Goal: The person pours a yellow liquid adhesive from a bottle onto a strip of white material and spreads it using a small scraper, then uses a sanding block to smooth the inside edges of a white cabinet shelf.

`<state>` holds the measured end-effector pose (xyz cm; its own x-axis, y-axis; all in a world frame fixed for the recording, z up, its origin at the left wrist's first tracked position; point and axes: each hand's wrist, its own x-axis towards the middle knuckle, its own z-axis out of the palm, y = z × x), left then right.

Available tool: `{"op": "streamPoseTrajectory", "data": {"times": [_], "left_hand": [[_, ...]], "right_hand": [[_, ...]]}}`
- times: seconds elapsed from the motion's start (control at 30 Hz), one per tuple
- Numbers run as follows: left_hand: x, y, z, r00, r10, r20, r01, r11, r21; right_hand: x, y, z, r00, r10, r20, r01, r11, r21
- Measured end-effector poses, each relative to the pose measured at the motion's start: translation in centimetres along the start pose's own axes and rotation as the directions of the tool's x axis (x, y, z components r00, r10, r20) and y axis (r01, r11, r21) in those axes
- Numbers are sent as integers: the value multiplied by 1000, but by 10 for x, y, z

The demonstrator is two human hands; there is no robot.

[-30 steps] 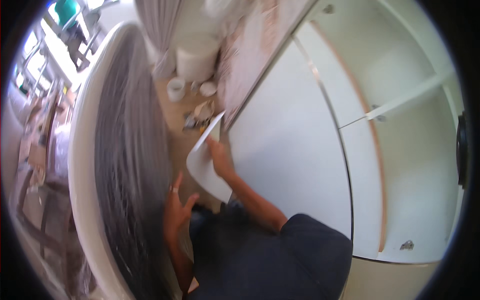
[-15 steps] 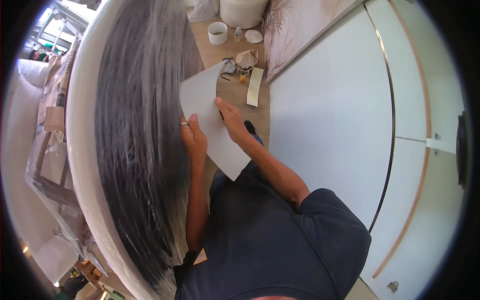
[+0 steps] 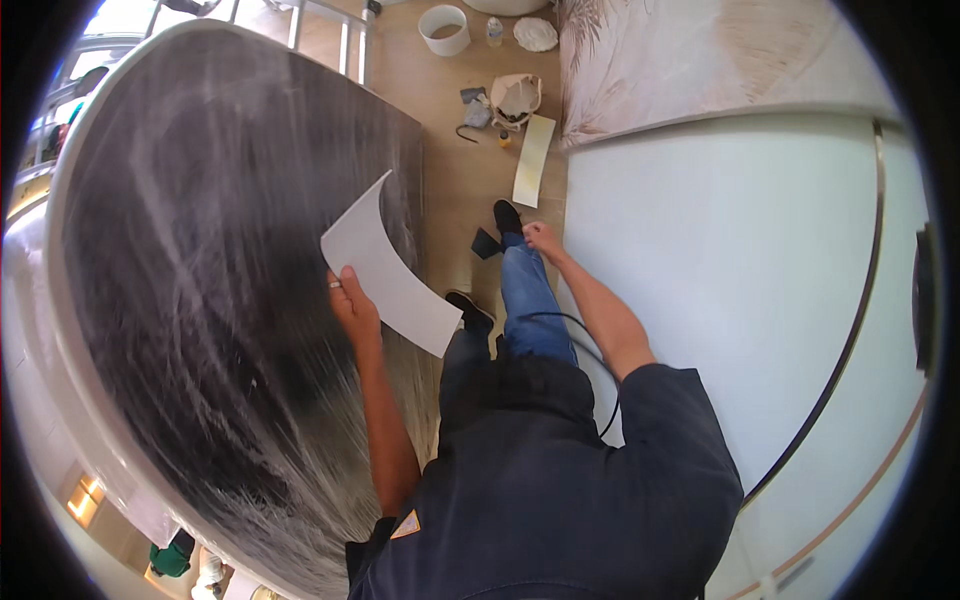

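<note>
My left hand [image 3: 354, 305] grips a white, stiff curved sheet [image 3: 400, 275] by its left edge, thumb on top and a ring on one finger. The sheet is tilted in front of a large dark panel wrapped in clear plastic film [image 3: 230, 250]. Off to the right, my right hand [image 3: 543, 238] is away from the sheet, above my lower leg near my shoe. Its fingers are curled; whether anything small is in them does not show. A small dark flat piece [image 3: 486, 243] appears beside that shoe.
A long pale yellow strip [image 3: 534, 162] lies on the floor near a cloth bag [image 3: 516, 100], a white ring-shaped tub [image 3: 444, 31] and a small bottle [image 3: 495, 32]. Smooth white panels [image 3: 720, 250] stand at the right. A black cord [image 3: 600, 355] loops beside my leg.
My right hand has let go of the white sheet and moved right and down toward my leg. The left hand alone holds the sheet, shifted slightly left. The view has turned.
</note>
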<state>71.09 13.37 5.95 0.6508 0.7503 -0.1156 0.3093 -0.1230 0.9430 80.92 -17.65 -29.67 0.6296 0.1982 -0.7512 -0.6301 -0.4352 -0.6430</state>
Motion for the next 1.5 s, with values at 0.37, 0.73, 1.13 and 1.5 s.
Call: {"op": "streamPoseTrajectory", "data": {"times": [0.37,0.73,1.13,1.5], "left_hand": [[53,17,48,993,-116,-16,116,993,-32],[77,11,50,993,-112,47,115,991,-73],[50,-15,19,980,-134,144,155,977,-146],[7,-32,-32,965,-193,175,215,969,-118]], "right_hand": [[54,-88,-137,986,-16,-164,-5,992,-127],[37,-95,-79,999,20,-38,-20,1000,2],[-49,-25,-34,994,76,-75,-74,997,33],[-70,11,49,996,76,36,-78,995,57]]}}
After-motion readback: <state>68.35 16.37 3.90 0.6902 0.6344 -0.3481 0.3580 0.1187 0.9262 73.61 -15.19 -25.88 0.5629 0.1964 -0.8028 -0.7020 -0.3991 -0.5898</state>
